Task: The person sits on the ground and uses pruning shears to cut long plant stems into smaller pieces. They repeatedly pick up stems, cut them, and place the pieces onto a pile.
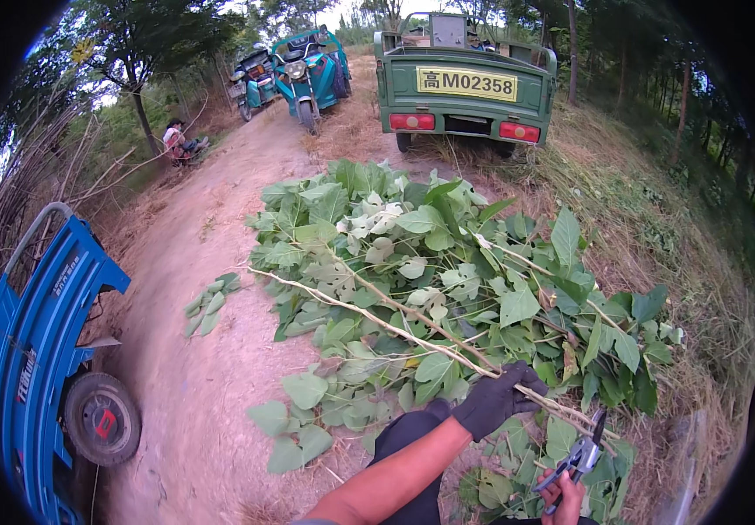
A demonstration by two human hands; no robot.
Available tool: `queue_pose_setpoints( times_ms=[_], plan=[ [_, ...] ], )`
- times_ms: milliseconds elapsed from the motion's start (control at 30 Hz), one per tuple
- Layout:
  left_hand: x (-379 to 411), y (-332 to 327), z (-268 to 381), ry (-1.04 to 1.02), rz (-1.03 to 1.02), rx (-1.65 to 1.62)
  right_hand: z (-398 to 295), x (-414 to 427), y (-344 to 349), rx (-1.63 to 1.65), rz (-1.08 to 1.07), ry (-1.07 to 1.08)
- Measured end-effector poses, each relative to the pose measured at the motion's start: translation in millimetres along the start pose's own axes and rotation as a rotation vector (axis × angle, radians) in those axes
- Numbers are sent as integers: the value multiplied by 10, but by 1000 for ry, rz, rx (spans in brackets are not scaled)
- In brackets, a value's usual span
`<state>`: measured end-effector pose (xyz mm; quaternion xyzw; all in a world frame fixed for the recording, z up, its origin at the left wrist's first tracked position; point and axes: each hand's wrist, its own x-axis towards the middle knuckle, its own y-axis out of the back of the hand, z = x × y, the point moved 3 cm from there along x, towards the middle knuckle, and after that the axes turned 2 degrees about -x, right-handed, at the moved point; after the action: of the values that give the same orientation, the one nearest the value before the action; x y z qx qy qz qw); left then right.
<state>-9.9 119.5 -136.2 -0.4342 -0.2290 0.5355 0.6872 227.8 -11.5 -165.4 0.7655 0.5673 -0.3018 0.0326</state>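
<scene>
My left hand (499, 401), in a dark glove, grips several thin peeled-looking branches (410, 328) near their lower ends. Long and mostly bare, they slant up and left across a heap of large-leaved green branches (344, 197). At the bottom right, my bare right hand (564, 502) holds a pair of pruning shears (584, 454) by the handles. The shears' blades point upward at the butt ends of the held branches; whether they touch the wood cannot be told. More cut leaves (515, 485) lie on the ground below my hands.
A blue cargo tricycle bed (42, 315) with a wheel (101, 418) stands at left. Ahead are a green cargo tricycle (469, 111) bearing a plate and teal tricycles (315, 82). A person (180, 141) sits by the trees. Dry grass (673, 216) covers the right bank.
</scene>
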Motion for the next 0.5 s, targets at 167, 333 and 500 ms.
queue_pose_setpoints(
  times_ms=[167,333,500],
  plan=[
    [-2,48,26,-15,2,-55,-3,11,18,-58,-52,7],
    [20,78,14,0,12,-62,-73,-65,-124,-102,-18,3],
    [39,86,0,-37,14,-14,0,31,-41,-117,-97,13]
  ],
)
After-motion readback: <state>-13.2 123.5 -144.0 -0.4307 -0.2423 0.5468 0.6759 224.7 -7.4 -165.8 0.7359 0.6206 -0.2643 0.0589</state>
